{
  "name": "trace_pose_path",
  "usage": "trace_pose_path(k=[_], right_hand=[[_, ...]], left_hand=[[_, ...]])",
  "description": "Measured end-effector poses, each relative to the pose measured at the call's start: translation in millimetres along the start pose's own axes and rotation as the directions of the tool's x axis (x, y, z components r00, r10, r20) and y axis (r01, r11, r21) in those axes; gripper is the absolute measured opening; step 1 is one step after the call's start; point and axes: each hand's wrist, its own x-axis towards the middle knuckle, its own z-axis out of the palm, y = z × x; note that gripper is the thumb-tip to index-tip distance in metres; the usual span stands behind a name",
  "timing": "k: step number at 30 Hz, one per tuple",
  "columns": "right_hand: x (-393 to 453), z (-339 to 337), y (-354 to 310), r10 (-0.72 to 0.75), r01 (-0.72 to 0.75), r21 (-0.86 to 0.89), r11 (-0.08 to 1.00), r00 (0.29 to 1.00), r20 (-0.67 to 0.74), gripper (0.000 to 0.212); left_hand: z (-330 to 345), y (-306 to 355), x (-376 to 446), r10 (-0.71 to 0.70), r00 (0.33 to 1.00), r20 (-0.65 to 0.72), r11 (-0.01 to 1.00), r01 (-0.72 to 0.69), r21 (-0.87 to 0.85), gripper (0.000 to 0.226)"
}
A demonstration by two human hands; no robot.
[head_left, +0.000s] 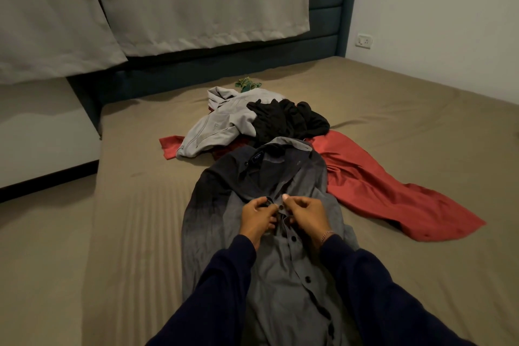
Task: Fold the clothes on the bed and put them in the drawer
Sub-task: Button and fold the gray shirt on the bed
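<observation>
Buttoning comes first: the grey button-up shirt (pixel 283 270) lies face up on the bed (pixel 126 233), collar toward the unfolded pile (pixel 252 121) and the red garment (pixel 393 191). No drawer is in view. Next, the button likely must be seated through its hole before folding. Both forearms reach forward together; left hand (pixel 258 216) and right hand (pixel 306 215) pinch the placket (pixel 283 226) edges at chest height.

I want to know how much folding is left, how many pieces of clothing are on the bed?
6 visible: grey shirt under both hands, red garment to its right, light grey one, black one and green one piled behind, red piece poking out left. More may be buried.
</observation>
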Motion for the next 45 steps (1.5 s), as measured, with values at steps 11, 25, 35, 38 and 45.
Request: trace_pose_path(k=[11, 25, 35, 38, 45], right_hand=[[64, 22, -29, 0.019, -0.083, -0.47, 0.879, 0.99, -0.14, 0.058], [71, 23, -31, 0.039, -0.054, -0.142, 0.988, 0.994, -0.104, 0.033], [67, 13, -21, 0.029, -0.03, -0.018, 0.999, 0.999, -0.019, 0.042], [67, 12, -18, 0.054, -0.056, 0.067, 0.996, 0.998, 0.033, 0.037], [64, 2, -31, 0.057, -0.079, 0.427, 0.901, 0.996, 0.062, 0.016]], left_hand=[[-9, -5, 52, -0.104, 0.945, -0.31, 0.989, 0.132, 0.072, 0.011], [9, 8, 63, -0.046, 0.904, -0.426, 0.947, 0.175, 0.27, 0.037], [-3, 12, 74, -0.348, 0.919, -0.186, 0.873, 0.39, 0.293, 0.018], [-5, 14, 76, -0.202, 0.95, -0.24, 0.876, 0.285, 0.39, 0.01], [-21, 5, 106, -0.019, 0.907, -0.42, 0.867, 0.224, 0.445, 0.063]])
